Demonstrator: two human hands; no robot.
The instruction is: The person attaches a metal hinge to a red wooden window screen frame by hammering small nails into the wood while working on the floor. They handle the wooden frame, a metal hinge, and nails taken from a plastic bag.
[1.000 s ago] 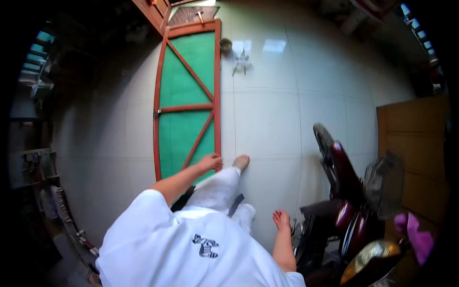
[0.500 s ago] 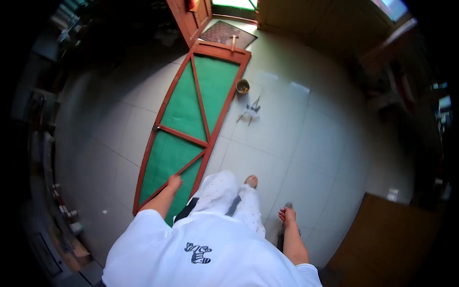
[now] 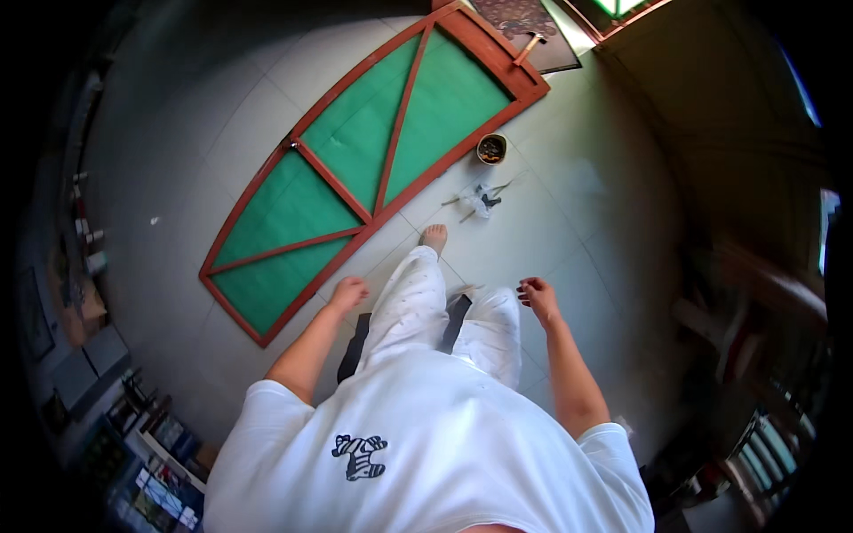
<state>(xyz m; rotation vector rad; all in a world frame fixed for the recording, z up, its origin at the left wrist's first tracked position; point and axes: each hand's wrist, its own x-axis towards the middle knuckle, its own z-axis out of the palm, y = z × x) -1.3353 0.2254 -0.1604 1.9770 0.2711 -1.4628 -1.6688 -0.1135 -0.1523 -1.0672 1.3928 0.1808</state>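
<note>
My left hand (image 3: 350,291), loosely curled with nothing seen in it, hangs beside my leg, nearest to the near end of a red-brown wooden door frame (image 3: 330,182). My right hand (image 3: 538,300) hangs on the other side, above the tiles, fingers half bent and apart, with nothing visible between them. Green sheet or mesh (image 3: 342,133) fills the frame, which lies flat on the floor with crosswise and slanting bars. A hammer (image 3: 530,50) rests at its far end. Neither hand touches the frame.
Right of the frame stands a small bucket (image 3: 491,149) with small things inside. Close to it, tools (image 3: 481,200) lie on a pale plastic bag. A patterned mat (image 3: 533,22) lies beyond the frame by a bright doorway. Cluttered shelves (image 3: 160,444) stand at lower left.
My view has turned, so the door frame now slants up to the right. One foot has stepped forward beside it. Both hands now appear higher in view.
</note>
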